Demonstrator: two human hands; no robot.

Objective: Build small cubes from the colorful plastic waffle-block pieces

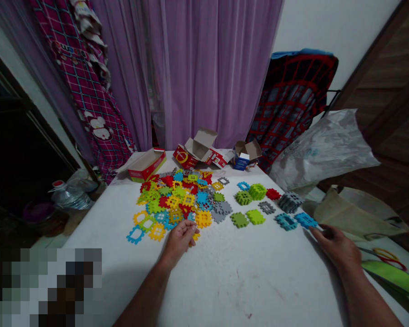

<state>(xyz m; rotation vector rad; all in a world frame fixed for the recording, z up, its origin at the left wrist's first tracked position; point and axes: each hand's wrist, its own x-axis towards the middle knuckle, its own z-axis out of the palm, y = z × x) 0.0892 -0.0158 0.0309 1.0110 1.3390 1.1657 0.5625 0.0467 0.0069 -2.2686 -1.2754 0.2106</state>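
Note:
My left hand (180, 238) is closed, its fingers curled round a yellow interlocking tile (197, 236) that shows only at its edges. Just beyond it spreads a heap of mixed interlocking plastic tiles (172, 193), red, yellow, green, blue and grey, some with window cut-outs. At the right, the fingertips of my right hand (339, 250) pinch the near right edge of bright blue tiles (306, 220). Beside these lie a teal-blue stack (286, 222) and a tall grey stack (291, 201). Green tiles stand in stacks (257, 191) and lie in low piles (239, 220).
Opened boxes, a red one (148, 164), another red one (187, 158) and a blue one (243, 160), stand along the back of the white table (231, 277). Red-handled scissors (393, 260) lie at the right. A plastic bottle (70, 195) is beyond the left edge.

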